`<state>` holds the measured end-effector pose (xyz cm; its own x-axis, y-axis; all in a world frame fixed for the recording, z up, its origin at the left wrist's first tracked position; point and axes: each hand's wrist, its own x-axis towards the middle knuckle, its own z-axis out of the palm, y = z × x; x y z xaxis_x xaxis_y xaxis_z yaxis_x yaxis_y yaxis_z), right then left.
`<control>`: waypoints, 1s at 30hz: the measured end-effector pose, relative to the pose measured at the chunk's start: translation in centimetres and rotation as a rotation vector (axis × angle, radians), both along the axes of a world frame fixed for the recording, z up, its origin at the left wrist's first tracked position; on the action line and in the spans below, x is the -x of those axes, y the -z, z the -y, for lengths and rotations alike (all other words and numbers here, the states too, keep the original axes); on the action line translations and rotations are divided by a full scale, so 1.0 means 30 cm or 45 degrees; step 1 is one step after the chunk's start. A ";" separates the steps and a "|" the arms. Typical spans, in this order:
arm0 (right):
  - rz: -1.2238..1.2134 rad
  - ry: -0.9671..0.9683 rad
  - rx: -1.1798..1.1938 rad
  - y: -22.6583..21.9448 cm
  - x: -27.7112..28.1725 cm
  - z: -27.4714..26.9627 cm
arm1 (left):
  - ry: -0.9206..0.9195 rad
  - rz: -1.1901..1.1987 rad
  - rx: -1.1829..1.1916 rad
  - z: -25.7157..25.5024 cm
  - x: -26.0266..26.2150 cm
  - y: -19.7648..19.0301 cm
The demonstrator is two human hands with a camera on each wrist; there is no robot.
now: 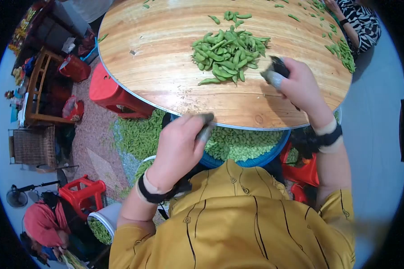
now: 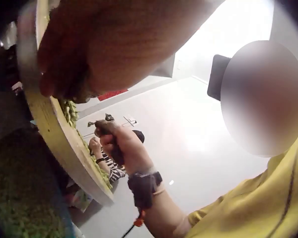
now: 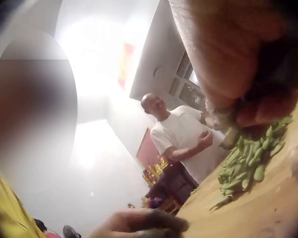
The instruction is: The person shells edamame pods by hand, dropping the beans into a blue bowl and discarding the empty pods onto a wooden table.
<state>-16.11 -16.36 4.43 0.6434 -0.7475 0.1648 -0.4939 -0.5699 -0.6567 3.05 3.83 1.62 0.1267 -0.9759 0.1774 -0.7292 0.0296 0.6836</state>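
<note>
My left hand [image 1: 177, 145] is at the near edge of the round wooden table [image 1: 152, 67], its dark-covered index fingertip and grey-wrapped thumb [image 1: 204, 134] a little apart. Nothing shows between them. Below that hand, a blue basin [image 1: 213, 163] of shelled green soybeans [image 1: 251, 145] sits under the table edge. My right hand [image 1: 305, 85] is raised over the table with fingers curled, just right of a heap of green soybean pods [image 1: 226, 54]. Dark material shows at its fingers, beside a grey-wrapped thumb [image 1: 276, 80]; I cannot tell whether it holds a pod.
More pods [image 1: 345, 56] lie along the right rim, beside a person in a striped top [image 1: 359, 24]. A red stool [image 1: 116, 96] stands left of the table, near pods heaped on the floor [image 1: 139, 136]. A person in a white shirt [image 3: 188, 139] stands across the table.
</note>
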 end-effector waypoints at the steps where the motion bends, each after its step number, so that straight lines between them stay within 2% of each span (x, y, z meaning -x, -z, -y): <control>1: 0.048 0.045 -0.276 -0.015 0.040 -0.021 | -0.047 0.115 0.118 0.033 -0.001 -0.003; 2: 0.096 0.089 -0.555 -0.024 0.081 -0.043 | -0.092 0.230 0.234 0.068 -0.004 -0.005; 4: 0.157 0.087 -0.705 -0.031 0.176 -0.090 | -0.141 0.287 0.271 0.140 -0.014 0.008; 7: 0.221 0.106 -0.751 -0.042 0.324 -0.171 | -0.244 0.556 0.123 0.214 -0.024 0.028; 9: 0.205 0.291 -0.856 -0.032 0.438 -0.212 | -0.241 0.597 0.160 0.242 -0.034 0.051; 11: 0.285 0.520 -1.127 0.072 0.631 -0.227 | -0.229 0.642 0.193 0.245 -0.037 0.069; 12: 0.290 0.533 -1.139 0.152 0.703 -0.258 | -0.248 0.631 0.278 0.244 -0.035 0.075; 14: -0.987 0.451 -0.067 0.286 0.795 -0.323 | -0.253 0.622 0.365 0.235 -0.027 0.070; 15: -0.986 0.458 -0.081 0.285 0.798 -0.353 | -0.245 0.487 0.312 0.207 -0.013 0.053; 17: -0.992 0.695 -0.302 0.261 0.772 -0.403 | -0.175 0.187 0.261 0.167 0.008 0.048; 18: -0.991 0.693 -0.315 0.217 0.729 -0.408 | -0.171 0.192 0.250 0.152 0.025 0.042; 20: -0.332 0.400 -0.430 0.103 0.594 -0.403 | -0.065 -1.061 -0.325 0.129 0.065 0.011; 21: -0.190 0.351 -0.441 0.082 0.533 -0.399 | -0.013 -1.264 -0.449 0.130 0.076 0.002; 22: -0.051 0.300 -0.449 0.066 0.474 -0.392 | -0.007 -1.263 -0.460 0.126 0.091 0.000; 24: 0.202 0.061 -0.488 0.043 0.357 -0.375 | 0.063 -1.637 -0.578 0.115 0.118 -0.004; 25: 0.126 0.071 -0.681 0.008 0.298 -0.364 | 0.130 -1.677 -0.627 0.110 0.127 -0.008; 26: 0.053 0.078 -0.870 -0.020 0.254 -0.356 | 0.136 -1.670 -0.630 0.104 0.139 -0.009; 27: 0.060 0.084 -0.868 -0.006 0.225 -0.355 | 0.116 -1.664 -0.629 0.095 0.152 -0.011; 29: 0.307 -0.145 -0.781 0.040 0.185 -0.355 | 0.087 -1.599 -0.625 0.085 0.163 -0.011; 30: 0.309 -0.147 -0.779 0.039 0.176 -0.352 | 0.087 -1.597 -0.622 0.084 0.165 -0.012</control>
<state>-21.39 -5.80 3.27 0.7232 -0.6806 -0.1169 -0.2497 -0.0998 -0.9632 -1.91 1.30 1.97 -0.1047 -0.9164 -0.3862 0.3840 -0.3955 0.8343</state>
